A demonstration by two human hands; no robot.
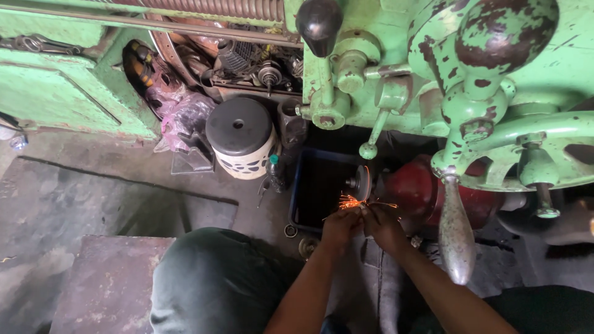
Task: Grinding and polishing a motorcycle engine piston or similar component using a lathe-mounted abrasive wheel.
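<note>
Two hands meet low in the head view, fingertips together at the edge of a small grinding wheel. Left hand and right hand are both pinched closed on a small workpiece; it is too small and too covered by the fingers to identify. Orange sparks spray from the point where the piece touches the lower rim of the wheel, mostly leftward. The wheel is mounted on a red motor housing just to the right of it. Directly behind and left of the wheel sits a dark blue tray on the floor; the sparks fall over its near right corner. Left of the tray stands a cream bucket with dark blue markings, closed by a black lid. Crumpled pink plastic lies left of the bucket. A green lathe body fills the top of the view, paint chipped, with a black ball knob and a long metal handle hanging just right of the right forearm. The person's knee in dark green cloth is at lower centre.
</note>
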